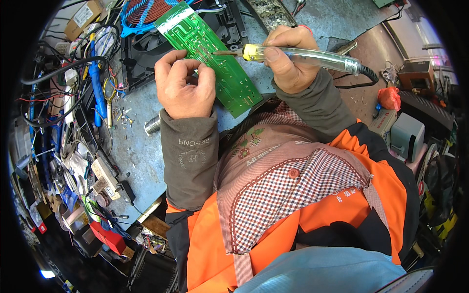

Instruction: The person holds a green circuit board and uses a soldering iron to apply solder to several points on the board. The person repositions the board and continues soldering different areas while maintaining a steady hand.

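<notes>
A green circuit board [232, 85] lies slantwise at the top middle, its solder side up. My right hand [290, 73] grips a soldering iron [312, 57] with a clear handle and a yellow collar. The iron's tip points left and meets, or hovers just over, the middle of the board. My left hand [185, 90] is at the board's left edge, fingers curled and pinched together. What they hold, if anything, is hidden. A spool of solder wire [152, 126] sits on the bench beside my left wrist.
Under and behind the board are a black fan frame [141, 66] and a copper coil on a blue holder [146, 14]. Tools and tangled cables crowd the left, including a blue-handled tool [96, 83] and a power strip [105, 178]. The iron's cord [369, 78] trails right.
</notes>
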Tool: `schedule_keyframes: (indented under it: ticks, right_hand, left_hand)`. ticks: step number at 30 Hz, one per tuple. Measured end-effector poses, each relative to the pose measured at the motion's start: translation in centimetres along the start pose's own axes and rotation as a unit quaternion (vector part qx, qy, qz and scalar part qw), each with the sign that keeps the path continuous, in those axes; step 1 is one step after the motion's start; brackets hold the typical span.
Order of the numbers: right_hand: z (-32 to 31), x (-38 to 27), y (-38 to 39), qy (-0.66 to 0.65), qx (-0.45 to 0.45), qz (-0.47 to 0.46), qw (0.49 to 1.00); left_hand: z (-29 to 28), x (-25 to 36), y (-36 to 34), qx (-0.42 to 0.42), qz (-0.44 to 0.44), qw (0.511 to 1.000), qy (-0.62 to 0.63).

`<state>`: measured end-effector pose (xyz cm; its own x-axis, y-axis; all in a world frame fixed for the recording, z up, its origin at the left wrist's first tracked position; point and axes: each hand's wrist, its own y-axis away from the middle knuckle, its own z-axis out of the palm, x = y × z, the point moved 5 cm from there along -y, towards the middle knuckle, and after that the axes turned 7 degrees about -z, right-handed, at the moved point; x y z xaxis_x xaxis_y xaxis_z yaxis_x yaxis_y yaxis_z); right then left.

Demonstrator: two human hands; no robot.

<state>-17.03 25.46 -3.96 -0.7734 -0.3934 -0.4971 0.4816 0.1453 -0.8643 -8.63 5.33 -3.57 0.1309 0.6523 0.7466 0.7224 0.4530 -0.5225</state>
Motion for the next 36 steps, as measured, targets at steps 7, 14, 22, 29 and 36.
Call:
schedule_keyframes:
  ticks: [7, 14, 22, 29, 36]
  right_hand:
    - [-0.08, 0.24, -0.14, 0.013, -0.034, 0.010, 0.999]
    - [-0.24, 0.30, 0.20, 0.028, -0.076, 0.037, 0.996]
    - [-0.05, 0.57, 0.07, 0.003, -0.027, 0.012, 1.000]
    - [0.11, 0.52, 0.00, -0.002, -0.027, 0.021, 0.999]
    - [0.16, 0.37, -0.01, 0.003, -0.016, 0.030, 0.999]
  left_hand:
    - [0.03, 0.02, -0.02, -0.002, 0.001, 1.000, -0.007]
    - [0.11, -0.19, 0.02, -0.003, -0.004, 1.000, -0.001]
    - [0.15, -0.28, 0.08, -0.026, -0.016, 0.999, -0.019]
    - [0.08, -0.18, 0.05, -0.008, -0.005, 1.000, 0.000]
    - [0.10, -0.13, 0.06, -0.009, -0.002, 1.000, -0.002]
